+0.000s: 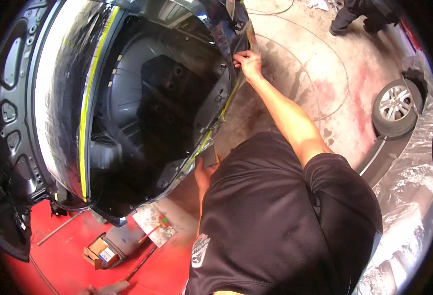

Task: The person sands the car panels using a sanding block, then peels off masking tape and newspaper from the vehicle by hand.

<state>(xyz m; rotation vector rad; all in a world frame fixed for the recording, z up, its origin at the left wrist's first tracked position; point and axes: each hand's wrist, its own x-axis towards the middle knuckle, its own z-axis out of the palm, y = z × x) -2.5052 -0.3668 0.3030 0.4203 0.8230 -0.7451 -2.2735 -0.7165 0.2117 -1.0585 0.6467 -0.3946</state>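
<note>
My right hand (248, 64) is closed in a pinch at the outer edge of a dark car body opening (231, 46). Whatever lies between its fingertips is too small to make out. Yellow masking tape (232, 98) runs along that edge beside the hand. Lower down, my left hand (205, 174) is partly covered by my black shirt (280, 211). Its fingers appear closed at a small greyish piece with a tan edge (211, 156), close to the taped rim. Inside the opening is a dark, deep compartment (162, 83).
Left of the opening stands a raised glossy panel (61, 98) with yellow tape (85, 118). A cardboard box (98, 253) and a rod (61, 228) are on the red floor (152, 275). To the right are a wheel (396, 105), clear plastic sheeting (403, 211) and another person's legs (356, 17).
</note>
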